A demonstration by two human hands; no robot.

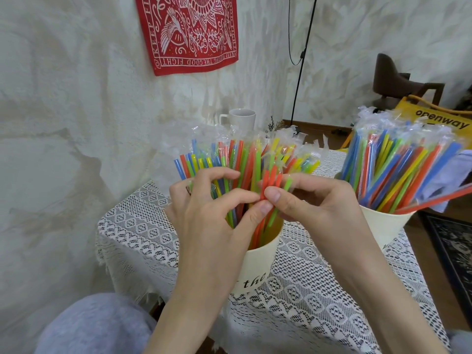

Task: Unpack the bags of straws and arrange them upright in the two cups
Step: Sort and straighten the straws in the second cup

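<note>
Toward the left edge of the lace-covered table (143, 226), the near cup (255, 267) stands full of coloured straws (237, 159), most in thin, crinkled clear wrappers that fan out above its rim. The cup is a cream, smooth-walled tapered shape with dark lettering on its side. The left hand (204, 215) curls among the straws, its fingers bent round a few of them while its thumb meets the short orange and green straws (274, 181) at the middle of the bunch. The right hand (314, 203) pinches that same small cluster between thumb and forefinger, the other fingers curled under.

By the look of it, the step in hand is tidying and seating straws in this cup; unpacking seems largely done. The next move likely calls for a light, steady push downward so the slim, slippery plastic tubes slide between their neighbours without bending.

Near the right edge, the second cup (383, 226) holds another dense sheaf of straws (398, 164), leaning rightward rather than upright, and one orange straw (439, 198) juts out almost flat.

Behind, at the far edge, stands a white mug (241, 121).
</note>
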